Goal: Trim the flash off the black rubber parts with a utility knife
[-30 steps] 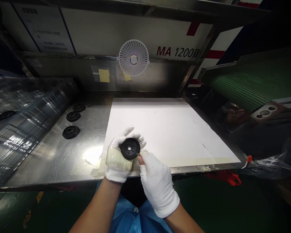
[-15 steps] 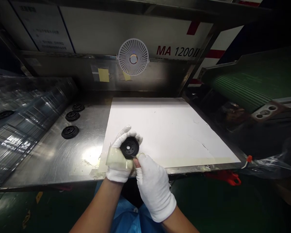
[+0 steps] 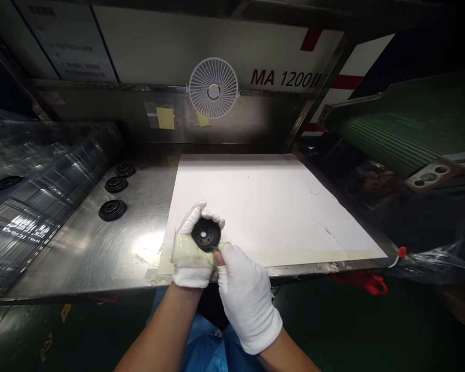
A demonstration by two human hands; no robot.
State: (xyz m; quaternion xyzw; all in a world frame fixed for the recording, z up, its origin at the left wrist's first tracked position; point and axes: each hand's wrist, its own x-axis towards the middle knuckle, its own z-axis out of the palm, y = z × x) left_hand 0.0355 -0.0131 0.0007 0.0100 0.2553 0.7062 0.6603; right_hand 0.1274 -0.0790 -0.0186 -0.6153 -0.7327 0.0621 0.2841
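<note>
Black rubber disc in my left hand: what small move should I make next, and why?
Probably turn the black rubber disc slightly with your right hand, since its fingertips are at the disc's rim while your left hand cradles it. That would likely bring more of the rim into view.

black disc's (image 3: pixel 205 234) lower edge — hidden behind right hand's fingertips (image 3: pixel 218 257)

Rubber discs (image 3: pixel 112 210) sit left of the paper sheet (image 3: pixel 271 206); fan (image 3: pixel 213 88) behind (above it)
</note>
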